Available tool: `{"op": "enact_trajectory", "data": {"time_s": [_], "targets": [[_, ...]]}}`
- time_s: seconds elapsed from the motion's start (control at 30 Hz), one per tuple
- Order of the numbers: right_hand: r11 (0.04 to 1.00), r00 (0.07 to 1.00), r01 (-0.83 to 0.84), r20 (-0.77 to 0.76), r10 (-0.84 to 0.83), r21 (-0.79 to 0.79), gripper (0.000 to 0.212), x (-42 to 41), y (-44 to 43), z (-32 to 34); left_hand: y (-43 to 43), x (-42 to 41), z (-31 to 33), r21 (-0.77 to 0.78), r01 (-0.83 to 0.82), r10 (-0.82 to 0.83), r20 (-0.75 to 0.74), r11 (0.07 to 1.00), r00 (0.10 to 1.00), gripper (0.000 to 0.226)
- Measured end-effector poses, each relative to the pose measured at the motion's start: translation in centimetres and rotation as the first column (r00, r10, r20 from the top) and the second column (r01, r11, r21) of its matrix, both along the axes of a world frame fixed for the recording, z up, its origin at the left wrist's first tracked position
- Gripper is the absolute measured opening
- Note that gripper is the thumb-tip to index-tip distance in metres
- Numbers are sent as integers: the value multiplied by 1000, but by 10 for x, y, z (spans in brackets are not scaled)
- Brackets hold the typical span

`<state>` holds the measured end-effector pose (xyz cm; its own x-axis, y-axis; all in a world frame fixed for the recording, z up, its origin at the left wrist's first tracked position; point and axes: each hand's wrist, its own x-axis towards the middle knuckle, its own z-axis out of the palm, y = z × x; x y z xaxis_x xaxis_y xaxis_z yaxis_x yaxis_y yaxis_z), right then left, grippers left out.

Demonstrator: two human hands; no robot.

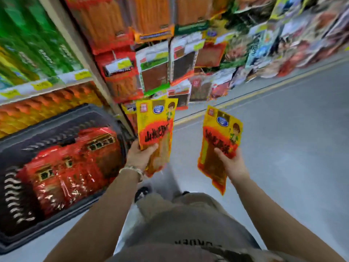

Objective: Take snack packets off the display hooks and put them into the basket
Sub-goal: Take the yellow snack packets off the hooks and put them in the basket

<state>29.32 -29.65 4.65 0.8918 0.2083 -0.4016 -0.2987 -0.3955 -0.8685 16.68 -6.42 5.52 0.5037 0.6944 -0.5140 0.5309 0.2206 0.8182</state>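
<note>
left hand (140,156), fingers (151,147) gripping left packet (156,125) beside basket rim (56,119), right hand (233,164) gripping right packet (219,137) over open floor (287,140)

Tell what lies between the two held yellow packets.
In the head view, only grey floor separates the left packet from the right packet; a yellow floor line crosses the gap's top.

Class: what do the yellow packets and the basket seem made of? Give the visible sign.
The left packet and right packet: probably thin printed plastic film, glossy; edges look wavy and creased. The basket: likely hard dark plastic, matte; moulded slots line its walls.
</note>
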Motion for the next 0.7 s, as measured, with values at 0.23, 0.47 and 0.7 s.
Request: {"op": "enact_trajectory", "data": {"time_s": [0.23, 0.47, 0.7], "targets": [[938, 952, 262, -97, -289, -226, 20, 1, -79, -48, -43, 62, -32, -21, 104, -106, -158, 994, 982, 32], [928, 944, 275, -111, -310, -251, 23, 81, -98, -72, -50, 165, -40, 14, 252, -244, -212, 968, 946, 35], [911, 928, 369, 17, -372, -183, 37, 224, -78, -29, -42, 289, -11, 97, 275, -256, -174, 957, 951, 58]]}}
